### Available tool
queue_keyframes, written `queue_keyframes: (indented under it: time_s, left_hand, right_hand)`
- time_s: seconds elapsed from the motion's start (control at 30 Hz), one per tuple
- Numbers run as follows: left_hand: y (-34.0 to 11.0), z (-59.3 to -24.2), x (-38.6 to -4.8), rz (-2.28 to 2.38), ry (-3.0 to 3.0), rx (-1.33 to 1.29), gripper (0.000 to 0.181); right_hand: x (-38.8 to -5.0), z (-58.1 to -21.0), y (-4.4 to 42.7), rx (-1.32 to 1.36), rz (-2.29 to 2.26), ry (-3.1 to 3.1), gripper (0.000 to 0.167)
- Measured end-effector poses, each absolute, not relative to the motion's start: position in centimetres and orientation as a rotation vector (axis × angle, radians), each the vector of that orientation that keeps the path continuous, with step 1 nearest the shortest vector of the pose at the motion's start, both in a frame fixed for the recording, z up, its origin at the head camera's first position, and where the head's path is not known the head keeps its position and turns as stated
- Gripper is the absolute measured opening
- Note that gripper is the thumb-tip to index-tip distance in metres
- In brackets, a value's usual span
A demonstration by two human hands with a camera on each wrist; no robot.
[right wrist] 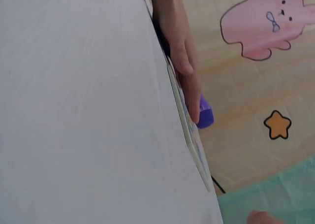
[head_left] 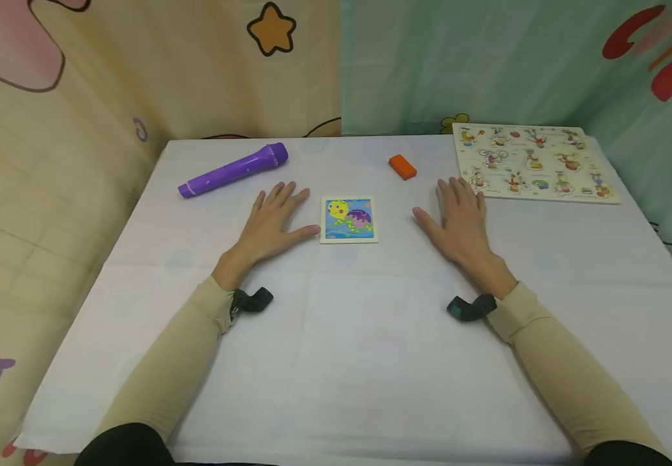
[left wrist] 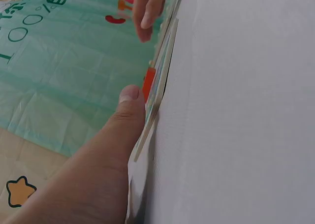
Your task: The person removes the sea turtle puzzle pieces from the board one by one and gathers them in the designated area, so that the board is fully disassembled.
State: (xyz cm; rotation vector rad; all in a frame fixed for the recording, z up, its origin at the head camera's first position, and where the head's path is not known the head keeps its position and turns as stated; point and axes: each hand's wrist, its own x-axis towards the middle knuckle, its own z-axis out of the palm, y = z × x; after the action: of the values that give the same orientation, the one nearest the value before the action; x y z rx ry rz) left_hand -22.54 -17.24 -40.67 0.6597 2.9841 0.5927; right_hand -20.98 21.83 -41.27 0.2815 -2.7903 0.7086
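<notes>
Between the two hands lies a small square picture puzzle [head_left: 349, 220] with a yellow and purple turtle on blue. My left hand [head_left: 278, 223] rests on the table with fingers straight, its thumb tip at or very near the puzzle's left edge. To the right, my right hand [head_left: 458, 223] lies on the cloth, fingers extended, holding nothing. Its fingertips are close to the near left corner of a large wooden picture board [head_left: 537, 163]. Beyond the puzzle sits an orange block [head_left: 403, 167]. A purple microphone-shaped object [head_left: 234, 171] lies past the left hand.
A white cloth covers the table [head_left: 336, 362]. Patterned curtains [head_left: 394, 65] stand behind and beside it. Dark wrist devices [head_left: 472, 308] are worn at both sleeves.
</notes>
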Motion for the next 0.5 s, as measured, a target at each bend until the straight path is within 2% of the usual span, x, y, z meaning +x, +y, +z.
queue_keyframes:
  time_s: [0.23,0.5]
  left_hand:
    - [-15.5,-40.5,-23.1,0.587,2.945,0.75,0.101]
    - [-14.8,-40.8,-22.8,0.548,2.955,0.804,0.111]
  right_hand:
    - [-21.5,-40.5,16.3,0.343,0.953,-2.591,0.053]
    - [-22.8,-40.6,8.9,0.413,1.132,-2.619,0.056]
